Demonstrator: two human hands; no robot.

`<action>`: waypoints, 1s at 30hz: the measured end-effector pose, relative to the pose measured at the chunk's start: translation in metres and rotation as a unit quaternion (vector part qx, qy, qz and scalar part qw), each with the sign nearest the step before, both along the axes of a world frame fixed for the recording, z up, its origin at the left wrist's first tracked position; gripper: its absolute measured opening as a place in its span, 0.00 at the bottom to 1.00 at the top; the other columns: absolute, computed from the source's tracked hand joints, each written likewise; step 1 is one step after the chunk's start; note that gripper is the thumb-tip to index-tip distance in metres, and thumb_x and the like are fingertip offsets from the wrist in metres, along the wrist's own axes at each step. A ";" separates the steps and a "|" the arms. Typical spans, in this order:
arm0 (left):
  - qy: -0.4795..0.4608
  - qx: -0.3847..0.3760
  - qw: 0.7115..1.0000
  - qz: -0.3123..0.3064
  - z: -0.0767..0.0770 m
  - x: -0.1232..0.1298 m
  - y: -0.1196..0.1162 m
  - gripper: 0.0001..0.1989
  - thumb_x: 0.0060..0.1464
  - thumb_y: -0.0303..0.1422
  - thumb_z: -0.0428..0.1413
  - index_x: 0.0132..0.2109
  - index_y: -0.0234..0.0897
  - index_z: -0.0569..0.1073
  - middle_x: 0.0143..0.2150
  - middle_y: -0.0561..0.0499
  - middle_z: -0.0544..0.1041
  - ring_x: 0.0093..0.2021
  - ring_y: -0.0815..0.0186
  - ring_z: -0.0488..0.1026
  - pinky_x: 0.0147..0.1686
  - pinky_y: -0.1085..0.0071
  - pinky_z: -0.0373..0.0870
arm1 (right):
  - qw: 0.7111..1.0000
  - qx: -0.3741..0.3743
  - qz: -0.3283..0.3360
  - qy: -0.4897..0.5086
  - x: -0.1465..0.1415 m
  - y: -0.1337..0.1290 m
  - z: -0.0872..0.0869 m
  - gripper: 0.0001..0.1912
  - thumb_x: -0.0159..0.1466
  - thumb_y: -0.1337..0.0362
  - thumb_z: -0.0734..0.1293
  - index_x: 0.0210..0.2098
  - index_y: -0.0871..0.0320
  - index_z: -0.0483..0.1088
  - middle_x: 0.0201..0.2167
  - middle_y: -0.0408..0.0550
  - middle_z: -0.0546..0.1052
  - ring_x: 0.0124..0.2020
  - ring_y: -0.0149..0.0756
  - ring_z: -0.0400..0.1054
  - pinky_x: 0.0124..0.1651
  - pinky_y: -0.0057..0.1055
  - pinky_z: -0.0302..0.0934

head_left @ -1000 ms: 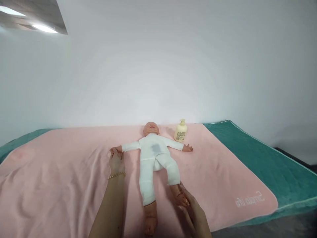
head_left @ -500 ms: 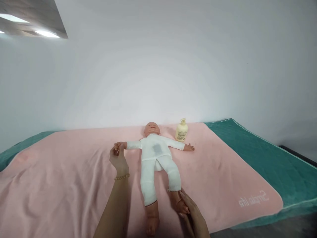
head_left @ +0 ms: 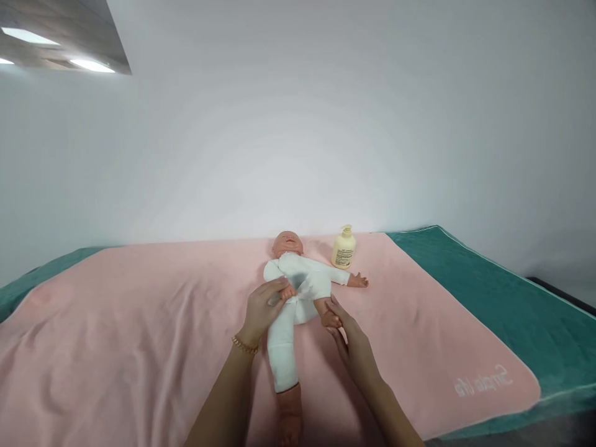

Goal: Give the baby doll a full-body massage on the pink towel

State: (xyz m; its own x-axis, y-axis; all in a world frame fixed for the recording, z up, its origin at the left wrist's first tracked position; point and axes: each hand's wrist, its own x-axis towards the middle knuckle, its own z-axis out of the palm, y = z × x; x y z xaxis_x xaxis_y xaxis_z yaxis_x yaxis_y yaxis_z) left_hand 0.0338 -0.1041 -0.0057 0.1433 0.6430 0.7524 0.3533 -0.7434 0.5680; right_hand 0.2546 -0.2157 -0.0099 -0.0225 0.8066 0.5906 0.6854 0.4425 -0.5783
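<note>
Cloth-bodied doll [head_left: 305, 309] on its back on the fuzzy pink blanket [head_left: 414, 354], head by the far edge. Left hand [head_left: 263, 308]'s half-curled, holding its smooth plastic fist; right hand [head_left: 352, 340] loosely cups a foot.

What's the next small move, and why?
Probably guide the held foot of the doll a little toward its small hand: the right hand holds that foot, the left hand holds the small hand over the belly, and a gap separates them.
</note>
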 end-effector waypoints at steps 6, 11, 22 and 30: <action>0.124 0.067 0.990 -0.022 0.003 0.007 0.000 0.16 0.55 0.22 0.54 0.48 0.41 0.76 0.48 0.49 0.80 0.50 0.62 0.76 0.60 0.55 0.65 | 0.999 -0.034 0.007 -0.008 -0.006 0.025 0.011 0.23 0.69 0.60 0.56 0.63 0.53 0.58 0.61 0.51 0.65 0.59 0.42 0.64 0.58 0.41 0.64; 0.074 0.009 0.996 -0.046 0.002 0.006 -0.001 0.13 0.55 0.24 0.55 0.46 0.41 0.77 0.48 0.49 0.80 0.51 0.62 0.75 0.60 0.56 0.65 | 0.999 -0.030 0.011 -0.006 -0.006 0.018 0.007 0.23 0.69 0.61 0.57 0.63 0.53 0.58 0.62 0.52 0.64 0.60 0.42 0.63 0.58 0.40 0.64; -0.429 -0.158 0.887 0.063 0.010 -0.018 0.013 0.15 0.47 0.31 0.65 0.44 0.34 0.76 0.46 0.46 0.78 0.48 0.61 0.75 0.54 0.59 0.69 | 0.999 -0.034 0.008 0.006 -0.003 -0.052 -0.019 0.25 0.69 0.67 0.55 0.64 0.48 0.57 0.64 0.48 0.62 0.59 0.41 0.65 0.57 0.38 0.66; -0.656 -0.216 0.719 0.078 -0.014 -0.040 0.031 0.03 0.58 0.28 0.57 0.41 0.38 0.72 0.39 0.54 0.74 0.41 0.76 0.73 0.51 0.75 0.69 | 0.997 0.027 0.010 -0.066 0.007 -0.080 -0.059 0.27 0.69 0.64 0.58 0.67 0.47 0.51 0.63 0.50 0.63 0.58 0.43 0.65 0.56 0.39 0.66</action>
